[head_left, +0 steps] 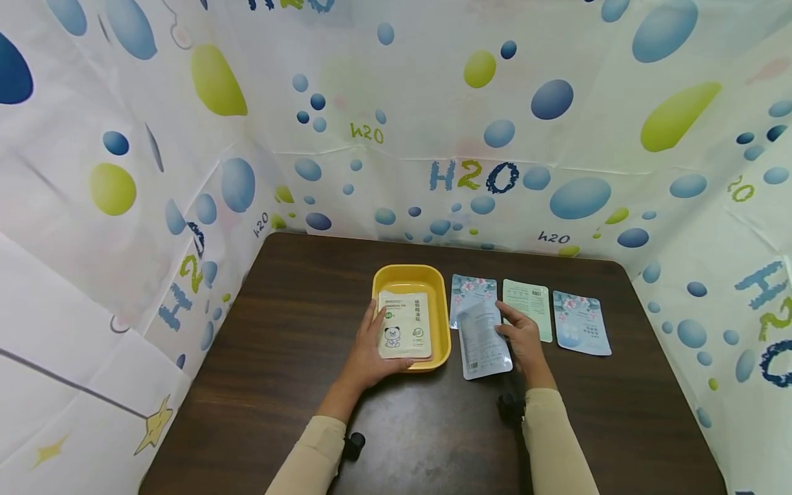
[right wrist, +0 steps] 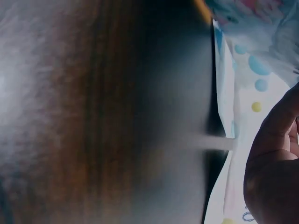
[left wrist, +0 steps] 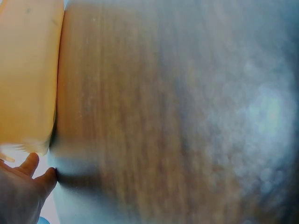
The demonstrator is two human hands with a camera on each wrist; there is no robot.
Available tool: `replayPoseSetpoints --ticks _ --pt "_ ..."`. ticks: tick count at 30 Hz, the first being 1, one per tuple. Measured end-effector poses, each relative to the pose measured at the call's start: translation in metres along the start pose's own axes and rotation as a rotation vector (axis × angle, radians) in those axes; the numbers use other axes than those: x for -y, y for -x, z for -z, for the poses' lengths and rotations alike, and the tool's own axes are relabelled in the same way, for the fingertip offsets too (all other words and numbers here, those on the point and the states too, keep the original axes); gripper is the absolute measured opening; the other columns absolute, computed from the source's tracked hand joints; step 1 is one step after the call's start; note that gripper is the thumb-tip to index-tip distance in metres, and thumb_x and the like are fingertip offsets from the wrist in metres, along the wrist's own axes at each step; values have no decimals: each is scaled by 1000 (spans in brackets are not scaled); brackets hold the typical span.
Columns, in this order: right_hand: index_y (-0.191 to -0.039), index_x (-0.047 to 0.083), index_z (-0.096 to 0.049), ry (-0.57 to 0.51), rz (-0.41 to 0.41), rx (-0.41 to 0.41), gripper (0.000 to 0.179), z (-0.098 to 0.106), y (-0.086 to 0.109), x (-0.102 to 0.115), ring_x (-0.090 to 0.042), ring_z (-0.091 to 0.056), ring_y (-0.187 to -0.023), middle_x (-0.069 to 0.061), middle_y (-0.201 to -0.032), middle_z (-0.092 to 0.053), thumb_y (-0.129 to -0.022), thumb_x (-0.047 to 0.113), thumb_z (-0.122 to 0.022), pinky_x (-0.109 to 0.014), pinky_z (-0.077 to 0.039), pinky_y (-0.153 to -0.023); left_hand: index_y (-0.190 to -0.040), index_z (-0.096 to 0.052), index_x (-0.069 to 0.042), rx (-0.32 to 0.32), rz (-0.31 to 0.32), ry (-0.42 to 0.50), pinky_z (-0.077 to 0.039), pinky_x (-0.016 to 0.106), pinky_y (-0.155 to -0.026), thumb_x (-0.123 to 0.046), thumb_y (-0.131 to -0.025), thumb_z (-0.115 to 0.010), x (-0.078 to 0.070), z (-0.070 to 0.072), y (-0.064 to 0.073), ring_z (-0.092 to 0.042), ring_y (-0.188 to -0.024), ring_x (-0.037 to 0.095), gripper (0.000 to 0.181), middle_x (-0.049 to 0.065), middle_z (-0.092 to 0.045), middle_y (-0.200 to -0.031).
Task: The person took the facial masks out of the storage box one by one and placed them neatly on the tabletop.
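Observation:
My left hand (head_left: 370,354) lies over the left side of a yellow tray (head_left: 441,323). Its fingers and thumb hold the edges of a cream panda-printed patch packet (head_left: 405,330), with a pinkish edge showing beneath. In the left wrist view, fingertips (left wrist: 32,161) appear beside the tray's wall (left wrist: 28,79). My right hand (head_left: 524,338) pinches the right edge of a silvery-blue flat packet (head_left: 482,347), printed side up with a barcode. That packet partly covers a floral blue packet (head_left: 467,285). The right wrist view catches only part of the hand (right wrist: 273,163) and a floral packet surface (right wrist: 261,28).
Right of my right hand lie a pale green packet (head_left: 535,309) and another floral blue packet (head_left: 581,326). All rest on a dark wooden table (head_left: 297,309). A white patterned curtain (head_left: 433,124) surrounds its back and sides.

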State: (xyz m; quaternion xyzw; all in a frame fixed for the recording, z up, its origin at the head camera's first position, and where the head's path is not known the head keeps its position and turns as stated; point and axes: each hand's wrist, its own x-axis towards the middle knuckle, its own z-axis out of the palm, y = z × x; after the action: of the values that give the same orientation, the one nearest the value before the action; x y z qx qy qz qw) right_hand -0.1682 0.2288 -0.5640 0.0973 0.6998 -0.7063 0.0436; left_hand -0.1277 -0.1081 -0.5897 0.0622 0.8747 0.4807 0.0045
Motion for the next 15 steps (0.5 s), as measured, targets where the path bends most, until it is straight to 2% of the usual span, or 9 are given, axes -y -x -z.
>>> replayPoseSetpoints --ticks 3,6,12,15 --pt "-149 -4 -48 53 24 3 60 1 2 -4 -3 -58 -106 -24 -157 -43 -90 -13 -53 -14 -52 -77 -163 -27 -21 2 2 -3 -32 62 -119 -58 -61 -92 1 0 -1 -21 -157 32 126 -16 0 -172" --pt "-148 -3 -50 140 37 3 60 2 5 -7 -3 -60 -100 -25 -155 -46 -88 -13 -54 -15 -51 -75 -163 -27 -20 0 -4 -9 -32 62 -118 -58 -62 -92 1 -1 -1 -21 -157 32 126 -15 0 -173" --pt "-150 2 -49 262 1 12 62 6 7 -13 -2 -62 -85 -28 -149 -51 -89 -7 -58 -16 -49 -74 -163 -27 -17 -5 -18 -5 -32 62 -118 -55 -62 -93 -1 1 0 -20 -157 33 127 -10 -2 -173" --pt "-148 2 -51 295 5 2 62 6 8 -17 -4 -59 -72 -30 -133 -62 -88 -7 -62 -18 -47 -68 -163 -27 -19 0 -9 -4 -32 62 -118 -56 -61 -93 -2 1 0 -21 -157 33 127 -11 -1 -173"
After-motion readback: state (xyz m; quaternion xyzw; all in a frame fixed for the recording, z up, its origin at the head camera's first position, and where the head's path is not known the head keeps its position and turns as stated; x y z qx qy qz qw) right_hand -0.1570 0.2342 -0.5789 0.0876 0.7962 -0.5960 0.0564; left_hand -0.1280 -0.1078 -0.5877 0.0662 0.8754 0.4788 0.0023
